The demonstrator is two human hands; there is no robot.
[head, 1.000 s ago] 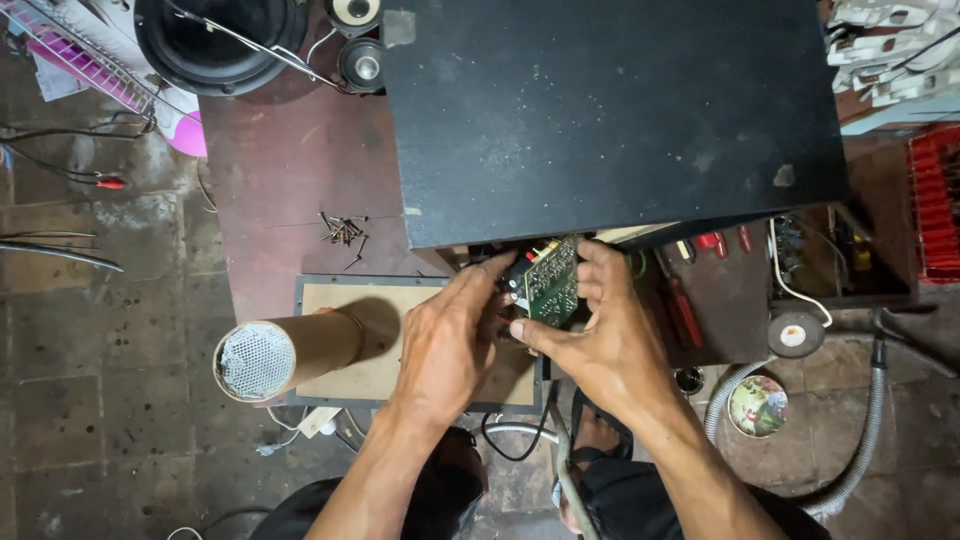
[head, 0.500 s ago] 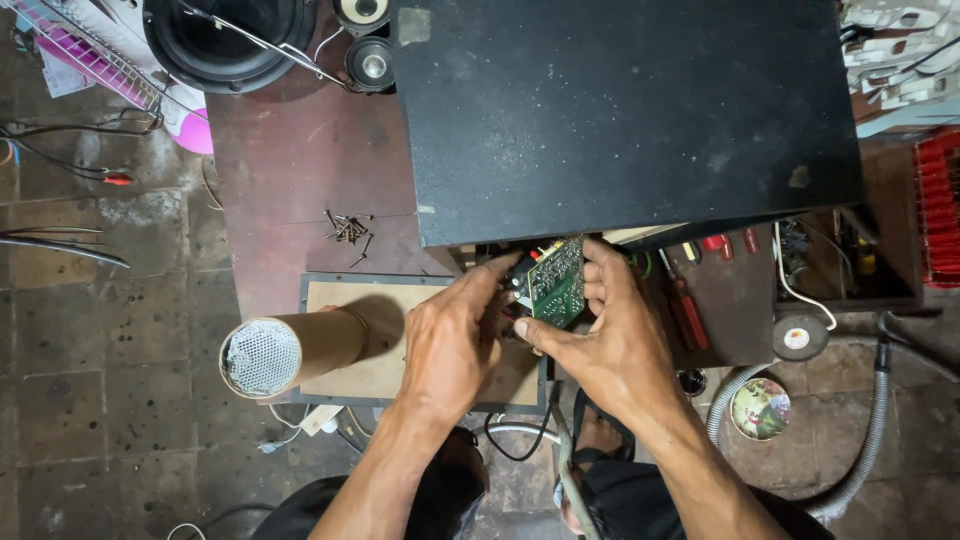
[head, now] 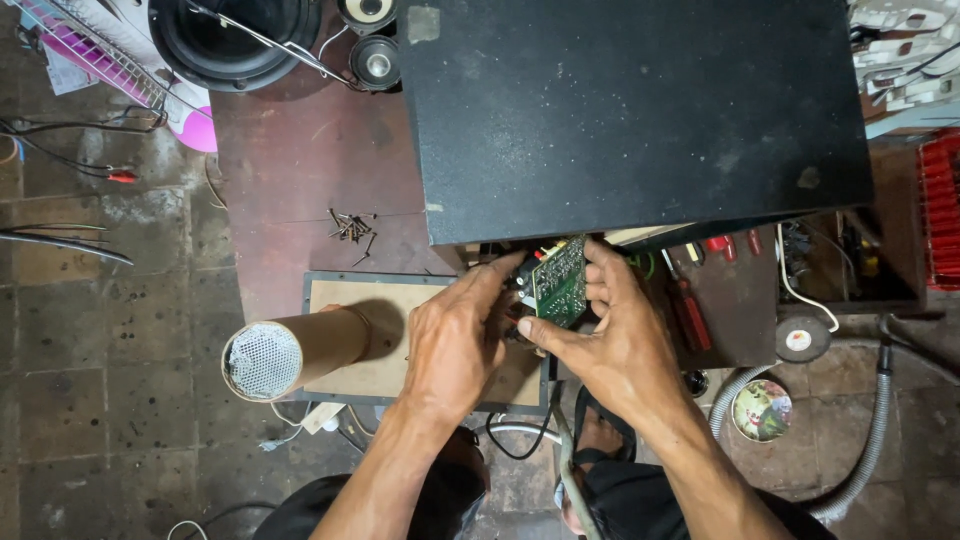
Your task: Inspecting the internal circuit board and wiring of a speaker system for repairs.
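Observation:
A small green circuit board (head: 560, 282) is held at the open underside edge of a big black speaker cabinet (head: 640, 110). My right hand (head: 610, 335) grips the board, thumb on its lower edge and fingers curled behind its right side. My left hand (head: 455, 340) reaches in from the left, its fingertips touching the board's left edge and the dark parts and wires beside it. Whether the left hand pinches a wire is hidden by the fingers.
A wooden panel (head: 380, 360) with a cardboard tube ending in mesh (head: 280, 355) lies left of my hands. Loose screws (head: 350, 228) sit on the red floor. Speaker drivers (head: 235, 35) are at top left, red-handled tools (head: 690, 310) and a grey hose (head: 860, 440) at right.
The hands and board stay in nearly the same spot; the view has shifted slightly. My left fingers have crept a little further toward the board's left edge.

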